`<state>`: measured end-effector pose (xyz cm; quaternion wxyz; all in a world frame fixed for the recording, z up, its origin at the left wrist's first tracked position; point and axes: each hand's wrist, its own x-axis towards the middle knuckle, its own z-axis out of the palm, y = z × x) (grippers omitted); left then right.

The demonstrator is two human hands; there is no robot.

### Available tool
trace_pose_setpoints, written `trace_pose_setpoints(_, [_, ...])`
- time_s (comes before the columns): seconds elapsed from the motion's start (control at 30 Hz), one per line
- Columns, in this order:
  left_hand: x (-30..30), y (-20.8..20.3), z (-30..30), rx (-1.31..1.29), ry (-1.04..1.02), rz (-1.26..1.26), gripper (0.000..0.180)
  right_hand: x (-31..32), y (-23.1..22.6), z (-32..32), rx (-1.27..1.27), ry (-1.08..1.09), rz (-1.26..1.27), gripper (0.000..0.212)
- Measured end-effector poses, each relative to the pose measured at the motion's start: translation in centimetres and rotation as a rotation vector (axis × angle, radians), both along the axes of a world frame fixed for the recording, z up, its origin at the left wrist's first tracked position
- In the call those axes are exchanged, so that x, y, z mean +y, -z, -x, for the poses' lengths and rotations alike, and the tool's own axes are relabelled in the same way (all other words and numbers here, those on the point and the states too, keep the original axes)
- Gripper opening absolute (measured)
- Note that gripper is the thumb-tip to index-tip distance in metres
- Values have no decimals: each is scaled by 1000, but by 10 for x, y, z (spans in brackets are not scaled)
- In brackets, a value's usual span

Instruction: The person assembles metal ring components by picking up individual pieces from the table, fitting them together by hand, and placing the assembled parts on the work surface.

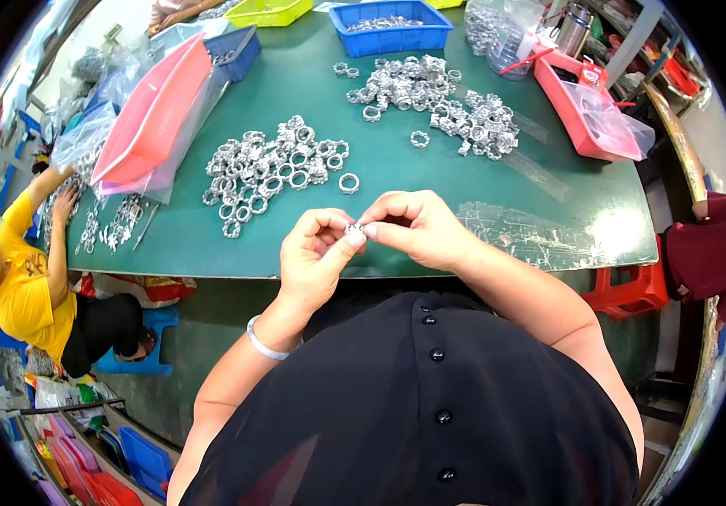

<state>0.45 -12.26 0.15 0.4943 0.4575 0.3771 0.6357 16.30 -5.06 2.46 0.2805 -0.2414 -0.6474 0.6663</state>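
a small silvery ring (353, 228) is pinched between the fingertips of the left hand (316, 253) and the right hand (418, 226), both closed narrowly on it, above the near edge of the table (396, 169). it is judged to be held close for fine fingering. its toothed metal rim is barely resolved. a pale bangle (263, 341) is worn on the left wrist. on the green matte table, a loose heap of like rings (270, 164) lies left of centre, within reach; a second heap (439, 101) lies toward the far edge. a pink tray (152, 110) is tilted at the left edge, a blue bin (392, 25) at the far edge. a seated co-worker (29, 270) is at the left corner.
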Motion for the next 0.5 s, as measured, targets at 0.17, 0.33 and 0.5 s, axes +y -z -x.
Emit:
trace_pose_setpoints(0.17, [1,1,-3,-49,-2,61,13,-1,5,2,-23,36,-31,10])
trace_pose_setpoints(0.33, [2,8,0,-119,7,135,13,0,12,7,-28,67,-31,10])
trace_pose_setpoints(0.5, [2,14,11,-187,31,234,11,10,14,10,-183,24,-186,10])
